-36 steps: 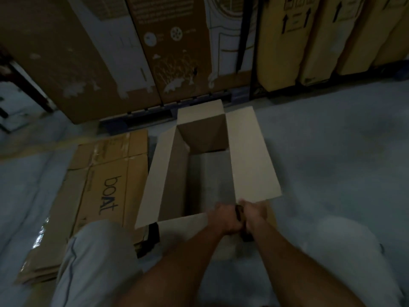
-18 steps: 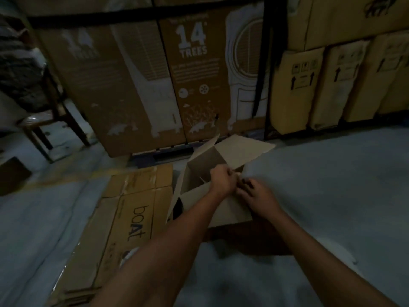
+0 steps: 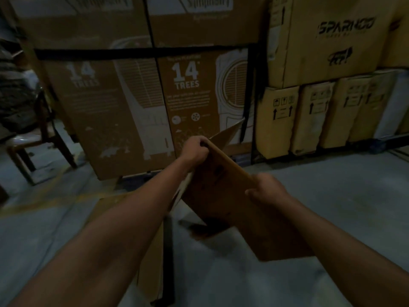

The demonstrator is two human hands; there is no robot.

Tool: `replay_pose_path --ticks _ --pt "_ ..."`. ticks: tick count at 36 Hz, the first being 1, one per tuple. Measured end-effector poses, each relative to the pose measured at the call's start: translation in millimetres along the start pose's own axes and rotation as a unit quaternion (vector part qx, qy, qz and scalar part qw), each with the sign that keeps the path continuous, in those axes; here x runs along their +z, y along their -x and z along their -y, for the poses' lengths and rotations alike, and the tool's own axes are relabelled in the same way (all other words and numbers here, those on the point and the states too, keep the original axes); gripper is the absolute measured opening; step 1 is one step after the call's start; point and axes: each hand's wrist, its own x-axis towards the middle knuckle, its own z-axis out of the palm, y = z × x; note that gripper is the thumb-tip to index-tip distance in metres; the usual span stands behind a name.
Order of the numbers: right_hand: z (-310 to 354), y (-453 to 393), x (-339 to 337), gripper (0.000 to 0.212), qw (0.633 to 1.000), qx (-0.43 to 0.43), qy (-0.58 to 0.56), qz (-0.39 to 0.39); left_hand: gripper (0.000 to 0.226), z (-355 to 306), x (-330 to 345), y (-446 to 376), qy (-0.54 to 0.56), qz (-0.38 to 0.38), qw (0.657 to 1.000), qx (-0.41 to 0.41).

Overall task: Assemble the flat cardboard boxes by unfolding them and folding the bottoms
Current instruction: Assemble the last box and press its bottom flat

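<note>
A plain brown cardboard box (image 3: 223, 196) is lifted off the floor and tilted, its dark outer side facing me. My left hand (image 3: 195, 149) grips the box's upper far edge, fingers curled over it. My right hand (image 3: 269, 191) holds the box's right edge, lower and nearer to me. One flap (image 3: 228, 135) sticks up behind the left hand. The box's inside is hidden. A stack of flat cardboard boxes (image 3: 150, 258) lies on the floor under my left forearm, mostly covered by it.
Tall printed cartons (image 3: 132, 103) stand close ahead on a pallet. Yellow-brown cartons (image 3: 314, 111) line the right back wall. A wooden chair (image 3: 33, 147) stands at the left. Grey floor (image 3: 343, 196) spreads to the right.
The box has been lifted from the floor and turned so its outer side faces me. My hands have moved apart along its edges, and my view has risen toward the cartons.
</note>
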Motion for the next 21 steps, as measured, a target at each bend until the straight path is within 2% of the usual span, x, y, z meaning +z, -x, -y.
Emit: replay_pose_path --ticks 3,5,8,9,11,13,14,17,19,21 --pt "12 -4 -32 0.019 0.997 -0.036 0.043 -0.06 0.032 0 -19 -5 -0.102 -0.031 0.992 0.074" --pt "25 -6 -55 0.02 0.993 -0.066 0.066 -0.074 0.038 1 -32 -4 -0.212 -0.052 0.966 0.138" --pt "44 -11 -83 0.029 0.986 -0.107 0.095 -0.091 0.096 -1 -53 -7 -0.39 -0.153 0.886 0.2" --pt "51 -12 -90 0.032 0.982 -0.118 0.113 -0.098 0.101 -3 -60 -8 -0.43 -0.187 0.857 0.216" --pt "64 -16 -103 0.036 0.973 -0.134 0.158 -0.106 0.079 -6 -71 -9 -0.491 -0.192 0.805 0.27" --pt "75 -18 -115 0.037 0.963 -0.15 0.194 -0.115 0.057 -2 -78 -14 -0.596 -0.153 0.715 0.332" --pt "80 -18 -119 0.038 0.959 -0.157 0.206 -0.119 0.051 0 -84 -16 -0.623 -0.134 0.693 0.337" --pt "87 -14 -129 0.043 0.939 -0.162 0.276 -0.128 0.032 0 -101 -13 -0.573 -0.112 0.763 0.276" --pt "84 -13 -132 0.043 0.917 -0.181 0.309 -0.176 0.022 1 -108 -13 -0.552 -0.127 0.774 0.284" --pt "75 -15 -136 0.041 0.903 -0.215 0.282 -0.243 0.024 2 -111 -14 -0.509 -0.144 0.793 0.302"
